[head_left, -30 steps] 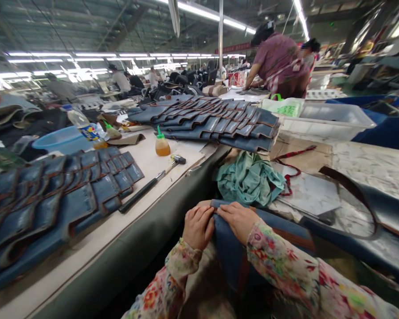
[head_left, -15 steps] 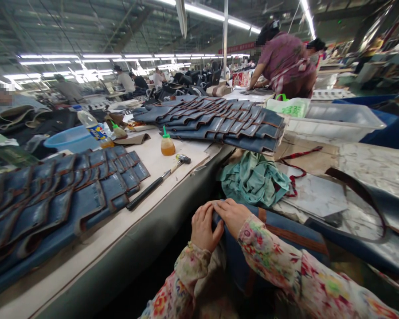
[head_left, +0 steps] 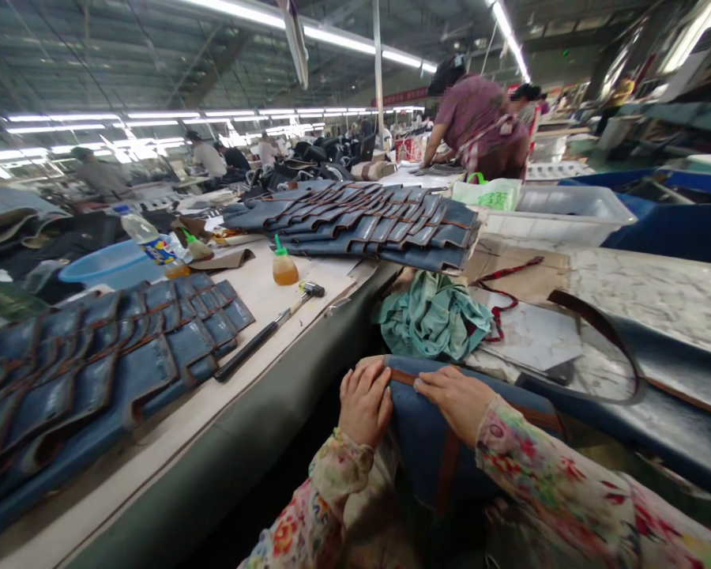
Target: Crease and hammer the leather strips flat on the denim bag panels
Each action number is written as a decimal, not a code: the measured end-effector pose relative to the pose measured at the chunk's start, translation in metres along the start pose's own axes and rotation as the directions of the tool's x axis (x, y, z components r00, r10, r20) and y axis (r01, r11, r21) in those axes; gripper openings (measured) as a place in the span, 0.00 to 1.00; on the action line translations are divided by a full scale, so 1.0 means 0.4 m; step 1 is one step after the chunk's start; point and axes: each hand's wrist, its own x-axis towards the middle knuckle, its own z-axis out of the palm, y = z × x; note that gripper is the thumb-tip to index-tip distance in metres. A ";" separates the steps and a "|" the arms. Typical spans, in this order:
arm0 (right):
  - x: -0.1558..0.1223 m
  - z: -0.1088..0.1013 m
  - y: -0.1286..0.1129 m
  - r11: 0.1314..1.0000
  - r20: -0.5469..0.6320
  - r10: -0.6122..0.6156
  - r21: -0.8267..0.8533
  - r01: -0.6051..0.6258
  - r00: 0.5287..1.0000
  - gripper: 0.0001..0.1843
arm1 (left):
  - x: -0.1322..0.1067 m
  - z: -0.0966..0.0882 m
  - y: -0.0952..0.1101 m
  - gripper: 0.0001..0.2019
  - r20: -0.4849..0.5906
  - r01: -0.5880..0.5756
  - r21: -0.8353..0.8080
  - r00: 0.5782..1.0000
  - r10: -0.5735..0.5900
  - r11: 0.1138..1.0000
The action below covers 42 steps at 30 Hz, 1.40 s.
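A blue leather-like piece (head_left: 422, 442) with brown strips lies draped in front of me, its near side hanging down. My left hand (head_left: 366, 403) is closed over its left end, fingers curled across the top edge and thumb against the side. Along the brown strip (head_left: 401, 376) on the top edge, my right hand (head_left: 459, 401) lies with fingers stretched out and fingertips touching it. The right thumb is hidden. A crumpled teal cloth (head_left: 435, 316) sits just beyond both hands.
On the left table (head_left: 254, 276) are overlapping blue pieces (head_left: 112, 340), a black-handled hammer (head_left: 266, 332) and a green-tipped bottle (head_left: 285, 269). Another stack of blue pieces (head_left: 367, 221) lies ahead. A white bin (head_left: 562, 217) stands at right. A person (head_left: 479, 118) bends over a table farther back.
My right hand has moved rightward along the top edge, away from my left hand, uncovering a stretch of brown strip. The left hand keeps its hold. The view has turned slightly right.
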 end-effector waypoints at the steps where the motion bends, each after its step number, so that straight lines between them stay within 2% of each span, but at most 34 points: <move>1: -0.016 -0.007 0.012 1.000 0.011 0.003 -0.008 -0.003 1.000 0.19 | 0.003 -0.003 0.006 0.16 0.002 -0.027 -0.001 1.000 0.027 1.000; 4: -0.059 -0.026 0.035 0.997 0.049 0.027 -0.067 -0.024 0.998 0.18 | 0.011 -0.007 0.033 0.16 0.042 -0.102 -0.023 0.994 0.102 0.995; 7: -0.089 -0.031 0.028 0.987 0.047 0.069 -0.149 -0.061 0.997 0.18 | 0.018 -0.002 0.075 0.16 0.093 -0.156 -0.071 0.982 0.162 0.985; 10: -0.114 -0.008 0.004 0.974 -0.042 0.126 -0.186 -0.132 0.991 0.20 | 0.024 0.006 0.124 0.17 0.149 -0.197 -0.127 0.965 0.215 0.972; 14: -0.165 0.045 -0.006 0.981 -0.223 0.135 -0.107 -0.162 0.965 0.23 | 0.031 0.010 0.172 0.18 0.227 -0.200 -0.168 0.945 0.235 0.965; 17: -0.214 0.073 0.009 0.984 -0.318 0.165 -0.012 -0.178 0.934 0.21 | 0.033 0.005 0.184 0.17 0.240 -0.201 -0.170 0.941 0.238 0.965; 19: -0.243 0.081 0.021 0.981 -0.350 0.191 0.029 -0.193 0.917 0.20 | 0.034 -0.004 0.175 0.16 0.250 -0.204 -0.159 0.938 0.239 0.966; 21: -0.264 0.085 0.030 0.978 -0.363 0.205 0.049 -0.202 0.909 0.19 | 0.040 -0.023 0.143 0.16 0.262 -0.182 -0.117 0.943 0.207 0.976; 23: -0.278 0.089 0.036 0.977 -0.374 0.212 0.062 -0.204 0.903 0.19 | 0.050 -0.053 0.080 0.15 0.254 -0.130 -0.030 0.958 0.134 0.991; 26: -0.288 0.100 0.040 0.975 -0.408 0.222 0.083 -0.207 0.885 0.19 | 0.067 -0.126 -0.066 0.15 0.171 0.000 0.165 0.985 -0.029 0.986; 28: -0.291 0.111 0.043 0.975 -0.441 0.224 0.093 -0.204 0.869 0.19 | 0.070 -0.187 -0.176 0.17 0.086 0.128 0.313 0.983 -0.162 0.941; 30: -0.291 0.121 0.046 0.976 -0.473 0.218 0.096 -0.196 0.854 0.19 | 0.064 -0.245 -0.271 0.18 0.033 0.272 0.456 0.946 -0.322 0.847; 32: -0.290 0.126 0.049 0.978 -0.494 0.209 0.094 -0.188 0.844 0.18 | 0.055 -0.285 -0.338 0.19 0.023 0.381 0.551 0.882 -0.470 0.742; 34: -0.287 0.126 0.049 0.977 -0.503 0.211 0.098 -0.188 0.838 0.18 | 0.052 -0.302 -0.377 0.19 0.026 0.443 0.590 0.826 -0.564 0.675; 36: -0.285 0.121 0.046 0.974 -0.496 0.226 0.106 -0.200 0.838 0.18 | 0.062 -0.301 -0.396 0.20 0.034 0.474 0.590 0.794 -0.607 0.654; 38: -0.284 0.115 0.043 0.971 -0.485 0.239 0.105 -0.215 0.841 0.18 | 0.086 -0.290 -0.402 0.20 0.056 0.486 0.581 0.776 -0.628 0.653; 42: -0.285 0.109 0.035 0.965 -0.477 0.262 0.118 -0.235 0.839 0.18 | 0.147 -0.272 -0.385 0.18 0.137 0.475 0.529 0.770 -0.623 0.703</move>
